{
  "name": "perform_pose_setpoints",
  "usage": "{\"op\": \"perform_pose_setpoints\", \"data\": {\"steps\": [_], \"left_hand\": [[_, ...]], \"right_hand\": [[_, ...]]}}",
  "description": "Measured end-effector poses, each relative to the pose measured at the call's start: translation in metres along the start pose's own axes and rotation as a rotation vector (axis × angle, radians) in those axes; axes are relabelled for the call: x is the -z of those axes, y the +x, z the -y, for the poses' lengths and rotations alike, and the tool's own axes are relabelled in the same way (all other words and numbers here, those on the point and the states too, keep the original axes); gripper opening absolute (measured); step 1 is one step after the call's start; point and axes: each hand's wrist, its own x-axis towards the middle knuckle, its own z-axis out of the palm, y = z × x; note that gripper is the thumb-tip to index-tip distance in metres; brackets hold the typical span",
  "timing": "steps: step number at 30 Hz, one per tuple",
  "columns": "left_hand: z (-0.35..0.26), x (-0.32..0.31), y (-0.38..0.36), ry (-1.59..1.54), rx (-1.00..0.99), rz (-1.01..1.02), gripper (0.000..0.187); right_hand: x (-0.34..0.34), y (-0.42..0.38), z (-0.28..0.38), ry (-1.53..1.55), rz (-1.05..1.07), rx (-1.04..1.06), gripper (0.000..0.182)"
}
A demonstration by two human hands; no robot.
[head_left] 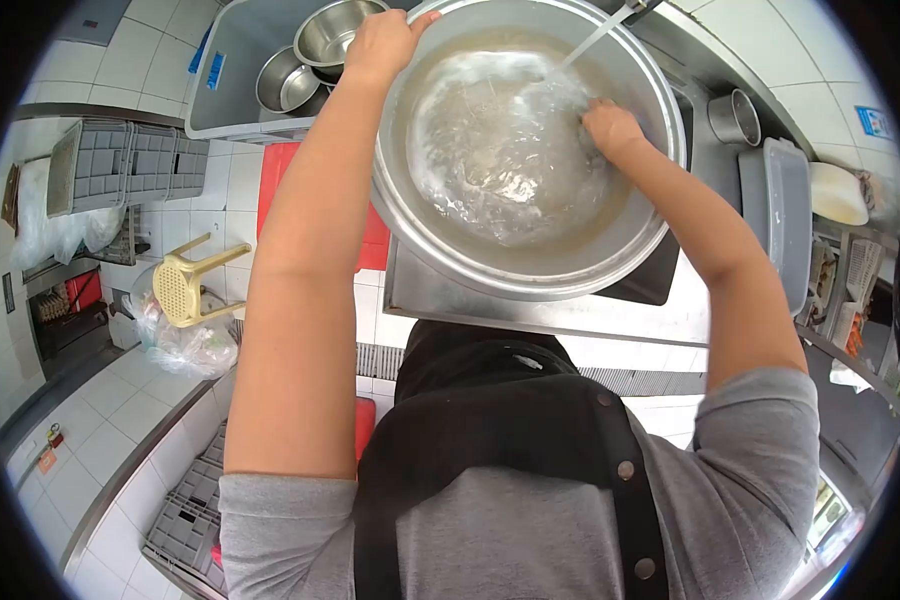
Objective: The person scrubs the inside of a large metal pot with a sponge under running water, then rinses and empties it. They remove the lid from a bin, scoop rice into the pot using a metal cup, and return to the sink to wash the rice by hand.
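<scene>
A large round metal basin stands at the sink, holding cloudy, swirling water with white foam. My left hand is closed on its rim at the upper left. On the basin's right side, my right hand dips into the water, its fingers mostly hidden below the surface. Whether that hand holds anything cannot be seen. From a faucet at the top, a stream of water runs into the basin, left of my right hand.
A grey bin with metal bowls stands at the upper left. Right of the sink are a metal pot and a grey plastic tub. A yellow stool and grey crates are on the left.
</scene>
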Motion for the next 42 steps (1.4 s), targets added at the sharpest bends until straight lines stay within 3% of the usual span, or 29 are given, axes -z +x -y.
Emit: {"op": "perform_pose_setpoints", "data": {"steps": [2,5,6,9,12,14,16,18,20,22,24,26,28,30,32,33,35,36,37,38,39,40,42], "left_hand": [[-0.011,0.004,-0.006,0.010,0.133,0.027,0.056],[0.001,-0.011,0.000,0.059,0.169,0.063,0.070],[0.001,-0.011,0.000,0.054,0.170,0.050,0.070],[-0.001,-0.009,-0.001,0.058,0.150,0.037,0.069],[0.002,-0.011,0.003,0.062,0.141,0.029,0.069],[0.004,-0.008,0.005,0.022,0.130,0.049,0.070],[0.012,-0.011,0.011,-0.049,0.060,0.101,0.071],[0.010,-0.010,0.013,-0.047,0.072,0.098,0.071],[0.011,-0.013,0.011,-0.043,0.087,0.101,0.071],[0.015,-0.018,0.014,-0.052,0.025,0.021,0.074],[0.012,-0.019,0.012,-0.026,0.027,0.002,0.074],[0.009,-0.015,0.011,-0.002,0.033,-0.004,0.074],[0.002,-0.008,0.009,0.054,0.112,0.087,0.067],[-0.003,-0.005,0.005,0.059,0.117,0.082,0.066],[-0.002,-0.003,0.006,0.063,0.134,0.071,0.066],[0.000,-0.005,0.007,0.035,0.114,0.059,0.069],[0.004,-0.008,0.003,0.008,0.110,0.054,0.073],[0.003,-0.006,0.003,-0.006,0.106,0.053,0.073],[0.002,-0.005,0.004,-0.020,0.102,0.051,0.072],[0.003,-0.004,0.004,-0.018,0.109,0.050,0.072],[0.003,-0.004,0.005,-0.023,0.112,0.062,0.072],[0.003,-0.003,0.006,-0.027,0.112,0.077,0.072],[0.004,-0.002,0.007,-0.050,0.120,0.092,0.073]], "right_hand": [[0.034,-0.037,0.026,0.001,0.376,-0.211,0.019],[0.076,-0.077,0.082,0.199,0.701,-0.019,0.023],[0.091,-0.080,0.106,0.325,0.727,0.001,0.026],[0.113,-0.082,0.159,0.899,0.334,-0.026,0.020],[0.089,-0.099,0.136,0.863,0.397,-0.009,0.019],[0.089,-0.101,0.086,0.429,0.600,-0.100,0.020],[0.037,-0.082,0.036,0.132,0.297,-0.176,0.015],[0.018,-0.028,0.005,-0.050,0.179,-0.216,0.019],[-0.013,0.041,-0.001,0.087,-0.124,-0.305,0.024],[0.008,0.089,0.033,0.302,-0.199,-0.462,0.026],[0.003,0.138,0.079,0.428,-0.470,-0.464,0.025],[0.044,0.146,0.122,0.557,-0.331,-0.284,0.025],[0.027,0.154,0.166,0.481,-0.387,-0.012,0.020],[0.035,0.115,0.195,0.677,-0.295,0.401,0.016],[0.030,0.051,0.210,0.855,-0.172,0.519,0.015],[0.010,0.023,0.205,0.876,-0.192,0.576,0.014],[0.017,-0.006,0.154,0.691,0.423,0.775,0.017],[0.004,-0.030,0.121,0.828,0.300,0.669,0.019],[0.009,-0.033,0.087,0.565,0.404,0.695,0.018],[-0.012,-0.038,0.052,0.620,0.356,0.536,0.014],[-0.013,-0.021,0.023,0.438,0.535,0.466,0.012],[-0.038,-0.017,-0.011,0.634,0.264,0.304,0.014],[-0.026,0.024,-0.031,0.553,0.006,0.157,0.013]]}}
